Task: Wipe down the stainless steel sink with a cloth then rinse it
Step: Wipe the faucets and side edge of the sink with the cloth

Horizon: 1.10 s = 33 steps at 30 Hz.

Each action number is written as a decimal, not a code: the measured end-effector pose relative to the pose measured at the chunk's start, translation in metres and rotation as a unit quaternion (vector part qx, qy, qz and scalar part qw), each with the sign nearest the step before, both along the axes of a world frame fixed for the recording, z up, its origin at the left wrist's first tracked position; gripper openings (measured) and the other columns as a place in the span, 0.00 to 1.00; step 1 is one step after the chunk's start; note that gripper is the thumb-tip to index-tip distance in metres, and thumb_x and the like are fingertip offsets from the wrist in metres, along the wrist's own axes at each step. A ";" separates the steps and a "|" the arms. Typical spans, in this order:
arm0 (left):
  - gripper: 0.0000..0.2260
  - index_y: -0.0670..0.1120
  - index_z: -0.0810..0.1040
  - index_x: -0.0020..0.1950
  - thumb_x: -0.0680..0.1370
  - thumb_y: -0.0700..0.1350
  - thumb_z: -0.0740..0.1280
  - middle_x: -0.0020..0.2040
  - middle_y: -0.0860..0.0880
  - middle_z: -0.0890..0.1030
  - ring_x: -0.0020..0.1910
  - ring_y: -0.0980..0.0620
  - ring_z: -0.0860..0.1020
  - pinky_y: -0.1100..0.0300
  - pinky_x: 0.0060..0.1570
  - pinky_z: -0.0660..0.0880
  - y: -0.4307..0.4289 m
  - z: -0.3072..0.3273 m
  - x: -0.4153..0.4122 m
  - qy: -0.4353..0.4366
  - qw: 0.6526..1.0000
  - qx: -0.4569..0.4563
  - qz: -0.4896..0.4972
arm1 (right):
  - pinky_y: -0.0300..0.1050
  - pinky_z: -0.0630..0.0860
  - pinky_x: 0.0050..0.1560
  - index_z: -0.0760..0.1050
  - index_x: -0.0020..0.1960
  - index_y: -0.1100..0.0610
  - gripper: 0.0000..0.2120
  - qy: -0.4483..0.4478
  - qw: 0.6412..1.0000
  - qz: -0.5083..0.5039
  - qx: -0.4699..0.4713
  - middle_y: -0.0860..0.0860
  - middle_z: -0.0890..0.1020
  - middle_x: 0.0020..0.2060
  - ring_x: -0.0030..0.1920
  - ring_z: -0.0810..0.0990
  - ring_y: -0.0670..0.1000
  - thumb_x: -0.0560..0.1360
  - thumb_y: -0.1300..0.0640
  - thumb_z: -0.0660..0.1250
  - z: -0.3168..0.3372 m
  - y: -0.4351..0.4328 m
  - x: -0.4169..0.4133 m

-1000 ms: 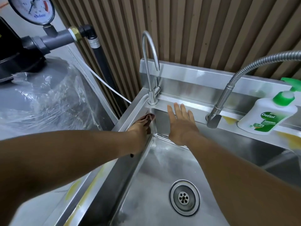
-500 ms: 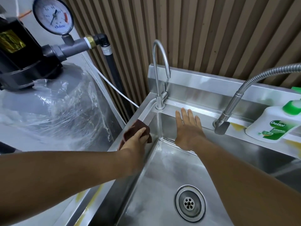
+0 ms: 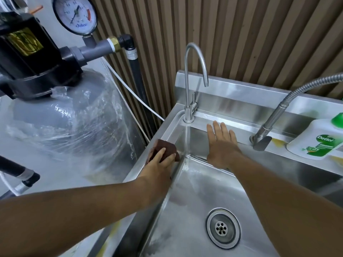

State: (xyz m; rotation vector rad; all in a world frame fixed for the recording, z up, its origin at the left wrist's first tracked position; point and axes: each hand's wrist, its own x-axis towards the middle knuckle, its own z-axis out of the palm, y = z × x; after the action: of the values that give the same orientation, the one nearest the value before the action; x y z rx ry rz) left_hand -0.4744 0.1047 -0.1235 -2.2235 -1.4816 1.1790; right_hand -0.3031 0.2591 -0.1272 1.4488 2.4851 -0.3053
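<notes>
The stainless steel sink (image 3: 187, 197) fills the lower right, its round drain (image 3: 223, 228) near the bottom. A dark brown cloth (image 3: 164, 146) lies on the sink's left rim by the far left corner. My left hand (image 3: 159, 165) presses down on the cloth with flat fingers, half covering it. My right hand (image 3: 221, 145) is open, palm flat against the basin's back wall, fingertips touching the back ledge. A thin gooseneck tap (image 3: 193, 82) stands at the far left corner, no water running.
A flexible-hose sprayer tap (image 3: 263, 138) reaches over the back ledge on the right. A white and green Dettol soap bottle (image 3: 315, 143) stands beside it. Left of the sink is a plastic-wrapped grey tank (image 3: 65, 123) with a pressure gauge (image 3: 75, 14) and pipes.
My left hand has slid the cloth out of the basin's far left corner onto the left rim and back toward me. My right hand has stayed on the back wall.
</notes>
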 end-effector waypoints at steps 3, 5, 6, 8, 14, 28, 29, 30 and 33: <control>0.32 0.46 0.50 0.83 0.83 0.62 0.48 0.83 0.47 0.41 0.81 0.46 0.37 0.40 0.76 0.32 -0.023 0.013 -0.012 -0.171 0.973 0.095 0.122 | 0.57 0.36 0.78 0.30 0.80 0.54 0.47 -0.014 1.000 -0.005 -0.008 0.53 0.30 0.79 0.79 0.30 0.57 0.74 0.56 0.60 0.004 -0.001 -0.001; 0.35 0.47 0.56 0.82 0.81 0.65 0.50 0.83 0.46 0.49 0.81 0.48 0.45 0.41 0.77 0.41 -0.041 0.010 -0.017 -0.247 0.947 0.126 0.165 | 0.57 0.36 0.78 0.30 0.80 0.54 0.46 -0.022 1.000 -0.007 -0.010 0.53 0.30 0.79 0.79 0.29 0.57 0.75 0.56 0.60 0.005 -0.001 -0.001; 0.35 0.46 0.63 0.80 0.80 0.66 0.52 0.81 0.45 0.57 0.81 0.48 0.53 0.42 0.75 0.48 -0.051 0.007 -0.018 -0.272 0.938 0.133 0.167 | 0.57 0.36 0.79 0.30 0.80 0.54 0.46 -0.025 1.000 -0.006 -0.010 0.53 0.30 0.79 0.79 0.30 0.57 0.75 0.55 0.60 0.005 -0.001 -0.001; 0.34 0.46 0.70 0.77 0.79 0.67 0.55 0.79 0.45 0.66 0.78 0.48 0.62 0.41 0.72 0.56 -0.065 0.003 -0.022 -0.297 0.931 0.156 0.145 | 0.57 0.37 0.79 0.31 0.80 0.54 0.47 -0.025 1.000 -0.008 -0.011 0.53 0.31 0.79 0.79 0.30 0.57 0.75 0.55 0.60 0.004 -0.001 -0.003; 0.36 0.48 0.45 0.82 0.81 0.68 0.44 0.81 0.47 0.38 0.80 0.49 0.36 0.42 0.77 0.35 -0.018 0.016 -0.018 -0.287 0.937 0.101 0.169 | 0.57 0.37 0.79 0.31 0.80 0.54 0.47 -0.028 0.999 -0.025 -0.023 0.53 0.30 0.79 0.79 0.30 0.57 0.75 0.56 0.61 0.009 -0.004 -0.008; 0.27 0.53 0.76 0.68 0.82 0.65 0.47 0.83 0.45 0.44 0.81 0.48 0.39 0.43 0.78 0.38 -0.033 0.019 -0.046 -0.354 0.929 0.057 0.091 | 0.58 0.42 0.79 0.37 0.82 0.54 0.43 0.000 0.997 -0.045 -0.064 0.53 0.37 0.81 0.81 0.37 0.56 0.76 0.60 0.61 0.024 0.004 -0.011; 0.27 0.53 0.78 0.64 0.83 0.66 0.47 0.82 0.46 0.44 0.81 0.49 0.39 0.44 0.77 0.37 -0.048 0.019 -0.052 -0.373 0.923 0.049 0.083 | 0.59 0.45 0.79 0.40 0.82 0.55 0.42 0.001 0.997 -0.044 -0.063 0.53 0.40 0.82 0.81 0.40 0.57 0.76 0.59 0.61 0.027 0.004 -0.013; 0.26 0.54 0.79 0.61 0.83 0.66 0.47 0.82 0.46 0.46 0.82 0.49 0.41 0.46 0.77 0.38 -0.061 0.018 -0.058 -0.386 0.919 0.049 0.067 | 0.60 0.47 0.78 0.43 0.82 0.56 0.40 0.006 0.997 -0.045 -0.055 0.54 0.44 0.82 0.81 0.43 0.57 0.76 0.58 0.61 0.028 0.001 -0.016; 0.24 0.54 0.77 0.66 0.84 0.63 0.48 0.81 0.47 0.59 0.81 0.51 0.53 0.49 0.77 0.44 -0.086 0.019 -0.068 -0.426 0.901 0.080 0.035 | 0.60 0.52 0.78 0.50 0.81 0.57 0.36 0.088 0.994 -0.069 -0.013 0.55 0.52 0.81 0.80 0.49 0.57 0.77 0.56 0.62 0.029 -0.027 -0.026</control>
State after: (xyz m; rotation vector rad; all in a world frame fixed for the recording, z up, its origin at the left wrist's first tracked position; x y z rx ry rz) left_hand -0.5425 0.0184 -0.1041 -2.7159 -1.8391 0.0085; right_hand -0.3289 0.2317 -0.0986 1.6535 2.5088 -0.5102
